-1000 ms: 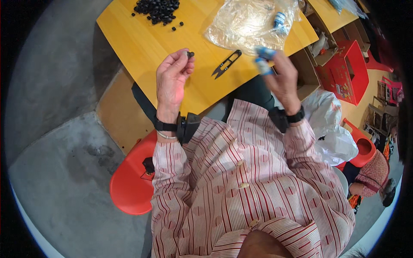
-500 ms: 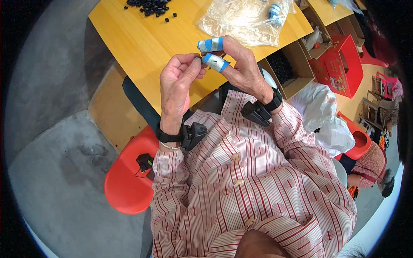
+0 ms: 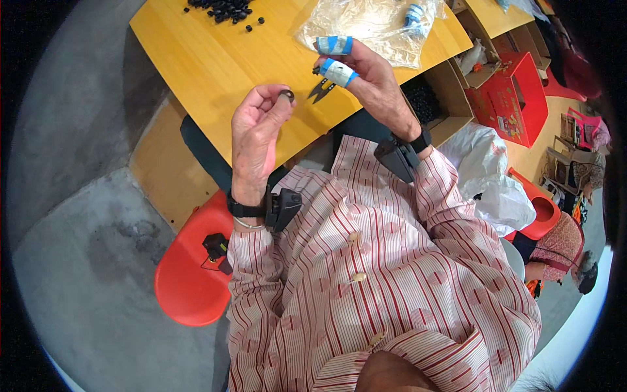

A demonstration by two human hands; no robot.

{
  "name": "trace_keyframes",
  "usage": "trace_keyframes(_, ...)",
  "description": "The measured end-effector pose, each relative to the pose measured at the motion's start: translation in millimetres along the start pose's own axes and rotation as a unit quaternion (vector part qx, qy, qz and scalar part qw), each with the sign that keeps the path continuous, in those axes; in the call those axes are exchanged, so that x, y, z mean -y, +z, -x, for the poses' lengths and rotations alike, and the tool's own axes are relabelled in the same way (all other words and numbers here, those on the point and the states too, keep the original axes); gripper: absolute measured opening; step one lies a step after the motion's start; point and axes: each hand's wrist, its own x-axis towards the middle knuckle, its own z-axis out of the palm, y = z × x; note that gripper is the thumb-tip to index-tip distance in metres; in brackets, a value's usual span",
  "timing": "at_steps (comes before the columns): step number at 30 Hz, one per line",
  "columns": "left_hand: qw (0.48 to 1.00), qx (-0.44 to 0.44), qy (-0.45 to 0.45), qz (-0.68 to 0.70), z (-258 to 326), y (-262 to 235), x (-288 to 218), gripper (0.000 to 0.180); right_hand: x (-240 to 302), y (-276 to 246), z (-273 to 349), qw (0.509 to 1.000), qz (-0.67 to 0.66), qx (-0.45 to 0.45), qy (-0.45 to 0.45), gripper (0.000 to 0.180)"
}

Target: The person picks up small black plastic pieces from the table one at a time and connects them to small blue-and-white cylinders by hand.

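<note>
- You sit at a yellow wooden table [image 3: 215,72], the landmark for everything below.
- A heap of small black pieces [image 3: 221,8] lies at the table's far edge.
- A clear plastic bag [image 3: 375,26] rests on the table, right of that heap.
- A red box [image 3: 519,98] stands on the floor beyond the table's right end.
- An orange-red chair [image 3: 189,281] sits below the table's near edge, on grey concrete floor [image 3: 72,215].
</note>
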Motion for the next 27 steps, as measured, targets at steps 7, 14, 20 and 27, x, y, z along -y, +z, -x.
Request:
trace_keyframes(7, 0.999, -0.018, -0.032, 0.002, -6.8, -15.9, 17.7, 0.023, -22.0, -32.5, -27.4, 0.942, 0.326, -0.049, -0.062, 0.024)
trace_keyframes(14, 0.998, -0.003, -0.022, -0.067, -20.8, -11.1, 34.7, 0.022, -41.6, -53.2, -49.4, 0.863, 0.497, -0.047, -0.08, 0.012)
trace_keyframes(20, 0.988, -0.01, 0.021, -0.151, -30.0, -10.6, 46.3, 0.018, -27.8, -55.0, -43.5, 0.846, 0.519, -0.02, -0.125, 0.022)
trace_keyframes(27, 0.975, -0.006, 0.045, -0.216, -31.7, -15.0, 55.4, 0.016, -22.3, -119.4, -57.1, 0.798, 0.558, -0.168, -0.154, 0.018)
